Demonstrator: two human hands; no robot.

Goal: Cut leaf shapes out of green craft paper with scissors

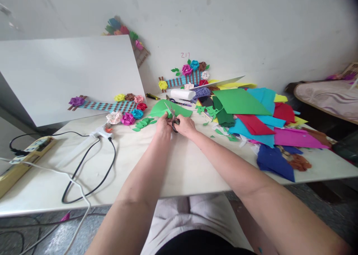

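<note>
Apparently, you're cutting: right hand (pixel 184 125) gripping scissors (pixel 173 116), left hand (pixel 164 123) pinching green paper (pixel 169 113). Steady turning is likely mattering next.

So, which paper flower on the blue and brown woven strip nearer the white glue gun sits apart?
The purple paper flower, alone at the left end of the woven strip; the other flowers bunch toward its right.

Brightly and diffusely lit, without a traceable source. Softly shadowed on the tabletop (pixel 131 147) between the forearms (pixel 153 165). Marked by glare on the floor (pixel 60 236) below the front-left corner. Slightly soft in fine detail; stretched and blurred beyond the right edge.
</note>
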